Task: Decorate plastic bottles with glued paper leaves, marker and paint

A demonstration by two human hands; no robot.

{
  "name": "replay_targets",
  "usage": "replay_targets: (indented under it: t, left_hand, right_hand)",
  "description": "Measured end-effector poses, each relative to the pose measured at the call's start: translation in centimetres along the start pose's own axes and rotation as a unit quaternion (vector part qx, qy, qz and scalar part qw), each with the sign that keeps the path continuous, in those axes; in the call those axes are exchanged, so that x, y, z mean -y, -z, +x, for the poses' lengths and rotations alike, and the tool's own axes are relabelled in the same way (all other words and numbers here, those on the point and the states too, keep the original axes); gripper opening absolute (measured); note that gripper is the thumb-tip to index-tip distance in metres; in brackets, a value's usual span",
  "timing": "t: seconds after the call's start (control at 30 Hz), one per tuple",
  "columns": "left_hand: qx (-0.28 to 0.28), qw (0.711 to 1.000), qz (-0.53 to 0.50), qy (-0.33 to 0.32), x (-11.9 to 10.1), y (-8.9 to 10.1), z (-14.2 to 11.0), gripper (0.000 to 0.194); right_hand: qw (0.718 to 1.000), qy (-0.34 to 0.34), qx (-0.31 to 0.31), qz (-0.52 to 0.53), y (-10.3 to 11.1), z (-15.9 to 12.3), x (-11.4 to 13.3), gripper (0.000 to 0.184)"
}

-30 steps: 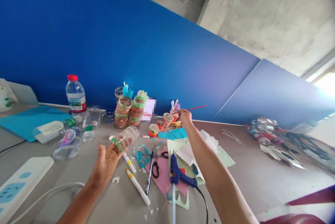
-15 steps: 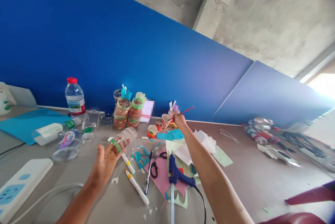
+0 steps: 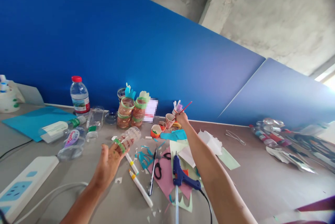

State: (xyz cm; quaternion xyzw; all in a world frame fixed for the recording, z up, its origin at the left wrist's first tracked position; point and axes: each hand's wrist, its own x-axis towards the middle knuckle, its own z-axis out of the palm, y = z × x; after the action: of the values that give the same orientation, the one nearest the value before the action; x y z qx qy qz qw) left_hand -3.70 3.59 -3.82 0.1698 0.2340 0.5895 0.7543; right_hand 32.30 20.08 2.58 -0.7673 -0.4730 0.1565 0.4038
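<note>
My left hand (image 3: pixel 108 163) is closed around a clear plastic bottle piece (image 3: pixel 133 135), tilted with its far end up to the right. A green band rings its near end, and brown patches show at the fingers. Stretched out at the back, my right hand (image 3: pixel 182 117) grips a thin red paintbrush (image 3: pixel 187 105). The brush slants, its lower end at the mouth of a patterned paper cup (image 3: pixel 169 121); whether the tip touches inside is hidden. Behind that cup stands another cup with white sticks (image 3: pixel 175 104). An orange cup (image 3: pixel 155 131) sits to the left.
Brown, green-rimmed jars (image 3: pixel 124 114) are stacked against the blue partition (image 3: pixel 157 53). A blue glue gun (image 3: pixel 179 173), scissors (image 3: pixel 157 170), markers (image 3: pixel 140 188) and paper scraps lie in front. Bottles (image 3: pixel 72 143) and a power strip (image 3: pixel 27 185) are on the left.
The view has turned slightly left, so everything appears a little further right. The paintbrush in my right hand stands slightly steeper. My left hand keeps hold of the bottle piece.
</note>
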Motion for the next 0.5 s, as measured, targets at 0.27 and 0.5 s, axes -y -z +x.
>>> replay_targets:
  t: [0.27,0.5]
  left_hand:
    - [-0.008,1.0,0.003,-0.013,0.1,0.6,0.3,0.071]
    - [-0.055,0.997,0.021,-0.05,-0.2,-0.8,0.3,0.071]
  right_hand:
    - [0.987,-0.052,-0.049,0.141,2.2,-1.2,0.1,0.031]
    - [0.962,-0.055,-0.048,0.263,2.9,-3.6,-0.1,0.028]
